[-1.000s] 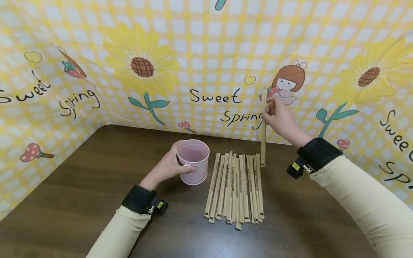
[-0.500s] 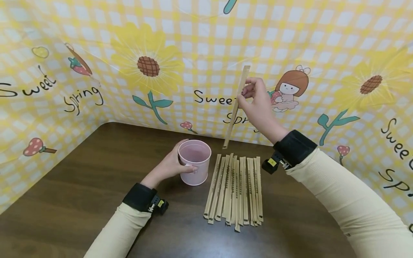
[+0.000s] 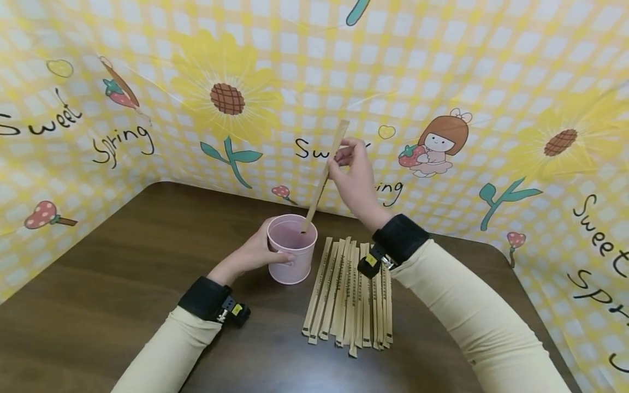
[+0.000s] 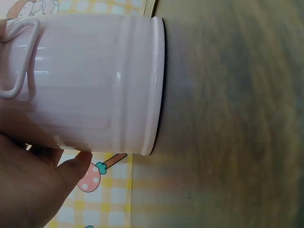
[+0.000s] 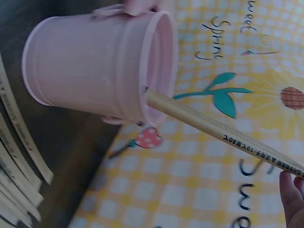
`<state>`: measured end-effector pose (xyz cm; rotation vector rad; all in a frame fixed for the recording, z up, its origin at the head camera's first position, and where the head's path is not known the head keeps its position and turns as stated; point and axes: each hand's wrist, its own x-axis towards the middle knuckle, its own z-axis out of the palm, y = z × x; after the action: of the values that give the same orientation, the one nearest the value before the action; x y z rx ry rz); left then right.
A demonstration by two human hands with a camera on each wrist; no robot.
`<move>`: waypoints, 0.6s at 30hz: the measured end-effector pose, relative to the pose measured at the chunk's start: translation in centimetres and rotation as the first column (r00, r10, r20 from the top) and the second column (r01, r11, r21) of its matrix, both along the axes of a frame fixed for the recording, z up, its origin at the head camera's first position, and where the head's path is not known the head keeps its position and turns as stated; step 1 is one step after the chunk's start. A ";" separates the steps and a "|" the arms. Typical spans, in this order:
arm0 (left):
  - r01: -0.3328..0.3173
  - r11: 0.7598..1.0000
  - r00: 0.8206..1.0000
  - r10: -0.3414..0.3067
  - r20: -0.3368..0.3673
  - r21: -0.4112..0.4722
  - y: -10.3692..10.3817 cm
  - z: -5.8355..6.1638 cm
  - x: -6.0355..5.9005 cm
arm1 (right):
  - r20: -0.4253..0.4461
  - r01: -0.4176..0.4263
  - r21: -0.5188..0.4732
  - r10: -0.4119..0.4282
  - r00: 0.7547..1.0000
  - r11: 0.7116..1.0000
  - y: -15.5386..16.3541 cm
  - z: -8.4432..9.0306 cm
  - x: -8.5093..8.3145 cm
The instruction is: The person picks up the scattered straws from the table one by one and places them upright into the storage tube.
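My left hand [image 3: 253,252] grips a small pink bucket [image 3: 291,267] from its left side, thumb across the front near a handle. The bucket stands upright on the table; its wire handle [image 4: 29,61] shows in the left wrist view. Above and to the right, my right hand [image 3: 355,172] pinches a slim, paper-wrapped straw [image 3: 321,185] that slants down to the left. In the right wrist view, printing runs along this straw [image 5: 228,133], and its lower end overlaps the bucket's rim. Whether that end is inside the mouth or just over it, I cannot tell.
Several similar wrapped straws [image 3: 339,300] lie side by side on the dark wooden table [image 3: 123,278], right of the bucket. My right wrist partly covers them. A yellow checked cloth [image 3: 314,65] with printed flowers hangs behind and at both sides.
My right hand has carried the wrapped straw left from beyond the row, raising it and then lowering it to the bucket's mouth. My left hand still holds the bucket in place.
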<state>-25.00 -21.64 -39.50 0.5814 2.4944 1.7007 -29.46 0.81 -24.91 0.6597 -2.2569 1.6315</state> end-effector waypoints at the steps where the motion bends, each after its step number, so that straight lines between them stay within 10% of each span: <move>1: -0.001 1.000 1.000 0.001 0.004 -0.003 -0.1 -0.1 0.0 | 0.015 -0.004 0.003 0.004 1.000 1.000 -0.2 -0.5 0.0; 18: -0.023 1.000 0.999 0.023 0.032 -0.003 0.2 0.0 -0.2 | 0.088 0.030 0.063 -0.036 0.995 0.998 -1.2 -4.8 -0.5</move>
<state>-25.17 -21.48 -39.55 0.5227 2.4904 1.6999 -29.95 -0.43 -29.75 0.5714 -2.3767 1.6117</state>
